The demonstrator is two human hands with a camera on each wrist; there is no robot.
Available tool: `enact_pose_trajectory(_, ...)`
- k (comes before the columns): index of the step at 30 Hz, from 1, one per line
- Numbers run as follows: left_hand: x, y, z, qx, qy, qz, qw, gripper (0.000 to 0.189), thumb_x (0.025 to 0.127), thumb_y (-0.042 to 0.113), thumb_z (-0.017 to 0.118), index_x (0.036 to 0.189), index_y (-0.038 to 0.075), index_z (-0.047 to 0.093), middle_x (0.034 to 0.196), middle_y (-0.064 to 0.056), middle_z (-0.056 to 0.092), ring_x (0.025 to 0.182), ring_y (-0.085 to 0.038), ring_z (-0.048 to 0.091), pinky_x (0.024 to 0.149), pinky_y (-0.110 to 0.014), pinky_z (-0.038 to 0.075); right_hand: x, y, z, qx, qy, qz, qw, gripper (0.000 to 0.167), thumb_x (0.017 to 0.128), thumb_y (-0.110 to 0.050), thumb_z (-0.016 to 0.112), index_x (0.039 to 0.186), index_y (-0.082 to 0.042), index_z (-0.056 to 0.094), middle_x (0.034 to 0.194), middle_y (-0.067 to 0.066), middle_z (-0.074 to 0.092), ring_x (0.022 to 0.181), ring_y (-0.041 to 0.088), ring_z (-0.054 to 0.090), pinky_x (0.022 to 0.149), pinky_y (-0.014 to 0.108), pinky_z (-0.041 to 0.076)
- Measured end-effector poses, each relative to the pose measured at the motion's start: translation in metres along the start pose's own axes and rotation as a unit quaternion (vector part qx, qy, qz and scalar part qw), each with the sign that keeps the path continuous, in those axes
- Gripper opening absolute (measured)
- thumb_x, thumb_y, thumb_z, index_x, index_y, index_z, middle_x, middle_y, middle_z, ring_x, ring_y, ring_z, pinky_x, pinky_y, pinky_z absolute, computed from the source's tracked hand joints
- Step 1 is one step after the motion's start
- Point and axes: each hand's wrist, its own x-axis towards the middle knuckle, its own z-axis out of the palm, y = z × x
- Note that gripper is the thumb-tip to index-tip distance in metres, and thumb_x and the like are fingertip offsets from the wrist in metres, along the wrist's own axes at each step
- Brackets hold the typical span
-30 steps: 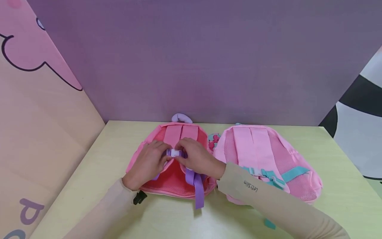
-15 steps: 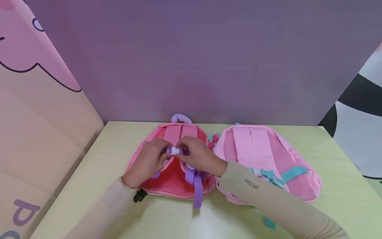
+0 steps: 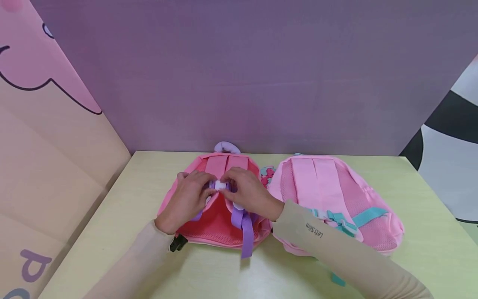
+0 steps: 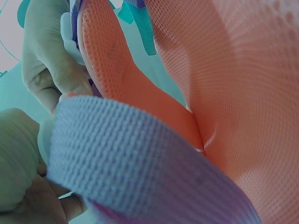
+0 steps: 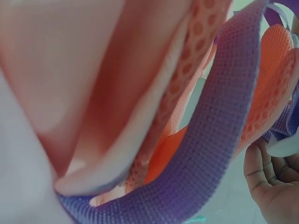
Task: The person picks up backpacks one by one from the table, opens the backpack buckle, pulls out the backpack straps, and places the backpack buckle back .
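A white side-release buckle (image 3: pixel 220 185) on purple webbing spans the shoulder straps of a coral-pink backpack (image 3: pixel 225 230), which lies with its strap side up. My left hand (image 3: pixel 185 198) pinches the buckle's left end between thumb and fingers. From the other side, my right hand (image 3: pixel 247 192) pinches its right end. The buckle's halves meet in the middle, partly covered by fingertips. In the left wrist view, wide purple webbing (image 4: pixel 112 135) crosses in front of the fingers. A loose purple strap end (image 3: pixel 247 238) hangs below my right hand.
A lighter pink backpack (image 3: pixel 321 178) with teal straps (image 3: pixel 369 216) lies close on the right, partly under my right sleeve. A black buckle (image 3: pixel 178 243) pokes out by my left wrist. The pale table (image 3: pixel 209 274) meets a purple wall (image 3: pixel 246 74) behind the bags.
Both hands, still gripping the buckle, have shifted slightly away from me and lifted the shoulder straps a little. The backpacks stay in place.
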Motion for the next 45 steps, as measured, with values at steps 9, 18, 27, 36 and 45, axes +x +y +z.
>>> enact_pose_trajectory(9,0.0017,0.0032,-0.0006,0.004,0.005,-0.016,0.9999,0.036,0.072,0.015,0.083,0.104,0.007,0.067,0.092,-0.004,0.065,0.089,-0.019,0.059,0.079,-0.045,0.029,-0.0013,0.0007,0.0018,0.013,0.009,-0.002,0.9999,0.029,0.079,-0.016,0.078,0.105,-0.012,0.066,0.092,-0.004,0.057,0.079,0.010,0.054,0.067,0.020,0.049)
enact_pose_trajectory(18,0.0021,0.0033,-0.0016,0.000,0.003,-0.015,0.9999,0.033,0.072,0.015,0.083,0.100,0.007,0.067,0.091,-0.004,0.065,0.089,-0.019,0.059,0.079,-0.045,0.028,-0.0014,0.0014,0.0021,0.027,0.007,-0.007,0.9996,0.026,0.080,-0.015,0.077,0.104,-0.011,0.067,0.091,-0.004,0.058,0.079,0.011,0.055,0.067,0.021,0.049)
enact_pose_trajectory(27,0.0026,0.0022,-0.0020,-0.005,0.007,-0.006,0.9999,0.036,0.072,0.015,0.083,0.102,0.006,0.067,0.092,-0.004,0.065,0.091,-0.020,0.059,0.081,-0.045,0.027,-0.0017,0.0011,0.0004,0.023,0.006,-0.008,0.9997,0.028,0.081,-0.016,0.077,0.107,-0.011,0.067,0.094,-0.004,0.058,0.082,0.010,0.055,0.070,0.021,0.049)
enact_pose_trajectory(36,0.0032,0.0025,-0.0022,-0.011,0.015,-0.008,0.9998,0.034,0.072,0.014,0.083,0.101,0.006,0.067,0.091,-0.004,0.065,0.089,-0.019,0.060,0.081,-0.045,0.027,-0.0020,0.0026,0.0008,0.034,0.015,-0.009,0.9993,0.026,0.081,-0.017,0.077,0.104,-0.012,0.067,0.092,-0.005,0.057,0.081,0.010,0.055,0.068,0.020,0.050)
enact_pose_trajectory(45,0.0036,0.0000,-0.0010,-0.006,0.012,0.002,0.9999,0.034,0.072,0.014,0.083,0.101,0.006,0.067,0.091,-0.004,0.065,0.090,-0.019,0.059,0.082,-0.045,0.027,-0.0009,0.0042,-0.0001,0.035,0.014,-0.027,0.9989,0.028,0.080,-0.016,0.077,0.106,-0.011,0.067,0.097,-0.003,0.059,0.085,0.009,0.057,0.073,0.021,0.050)
